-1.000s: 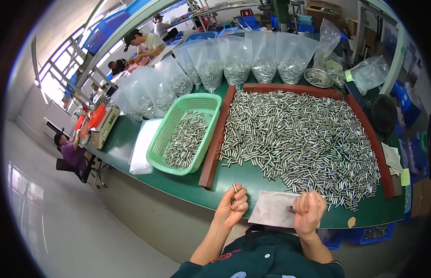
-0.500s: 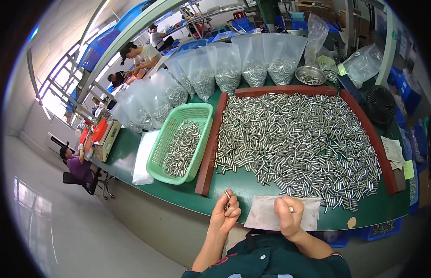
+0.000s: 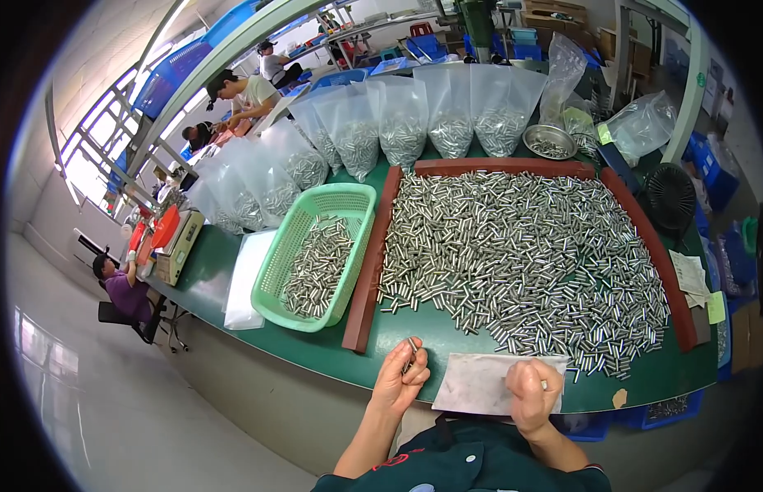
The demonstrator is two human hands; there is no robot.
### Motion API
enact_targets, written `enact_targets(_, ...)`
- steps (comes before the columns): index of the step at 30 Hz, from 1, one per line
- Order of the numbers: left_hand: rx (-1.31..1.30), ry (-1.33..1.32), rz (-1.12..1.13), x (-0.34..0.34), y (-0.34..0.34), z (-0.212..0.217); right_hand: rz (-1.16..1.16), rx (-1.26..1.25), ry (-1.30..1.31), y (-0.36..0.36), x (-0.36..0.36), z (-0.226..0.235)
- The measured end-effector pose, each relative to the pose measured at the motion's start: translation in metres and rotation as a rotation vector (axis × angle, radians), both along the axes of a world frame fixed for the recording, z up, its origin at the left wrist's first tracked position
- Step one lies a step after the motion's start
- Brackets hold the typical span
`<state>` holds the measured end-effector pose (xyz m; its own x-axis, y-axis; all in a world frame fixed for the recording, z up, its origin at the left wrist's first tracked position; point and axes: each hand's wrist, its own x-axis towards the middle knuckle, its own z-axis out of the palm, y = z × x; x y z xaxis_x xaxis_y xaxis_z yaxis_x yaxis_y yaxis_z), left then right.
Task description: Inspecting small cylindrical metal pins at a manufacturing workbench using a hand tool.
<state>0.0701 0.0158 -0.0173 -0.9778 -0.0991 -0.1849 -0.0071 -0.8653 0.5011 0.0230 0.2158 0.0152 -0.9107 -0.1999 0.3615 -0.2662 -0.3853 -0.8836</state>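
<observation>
My left hand is closed on a few small metal pins, held upright between thumb and fingers above the table's front edge. A fist is made by my right hand, over the right part of a greyish white sheet. A small pale end shows at that fist, but what it belongs to I cannot make out. Beyond both hands a wide layer of loose metal pins covers the green table. Left of it stands a light green plastic basket with more pins inside.
Dark red bars border the pins on the left, back and right. Several clear bags of pins line the back, near a metal bowl. A black fan stands at right, a scale at far left. Other people sit farther off.
My right hand has moved a little to the right and down over the sheet, still closed. My left hand stays nearly in place with its pins. The view has shifted slightly.
</observation>
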Motion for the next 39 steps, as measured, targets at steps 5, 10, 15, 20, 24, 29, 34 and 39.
enact_targets(5,-0.195,-0.002,0.006,-0.001,0.008,0.003,-0.100,-0.163,-0.023,0.010,0.016,0.016)
enact_targets(10,-0.295,0.018,-0.059,-0.002,0.015,0.005,-0.190,-0.266,-0.060,0.016,0.034,0.010)
enact_targets(15,-0.150,0.020,-0.068,-0.005,0.003,0.004,-0.259,-0.276,0.073,0.030,0.045,0.013)
enact_targets(20,-0.154,0.104,-0.129,-0.007,-0.002,0.005,-0.266,-0.299,0.007,0.037,0.049,0.012)
enact_targets(24,-0.122,0.119,-0.146,-0.009,0.002,0.004,-0.221,-0.221,0.077,0.036,0.050,0.012)
enact_targets(29,-0.114,0.110,-0.140,-0.003,0.003,0.002,-0.177,-0.239,0.005,0.031,0.055,0.009)
enact_targets(34,-0.128,0.114,-0.132,0.000,0.004,0.002,-0.174,-0.224,-0.054,0.025,0.049,0.008)
enact_targets(39,-0.117,0.120,-0.148,-0.002,0.004,0.003,-0.179,-0.152,-0.070,0.018,0.043,0.008)
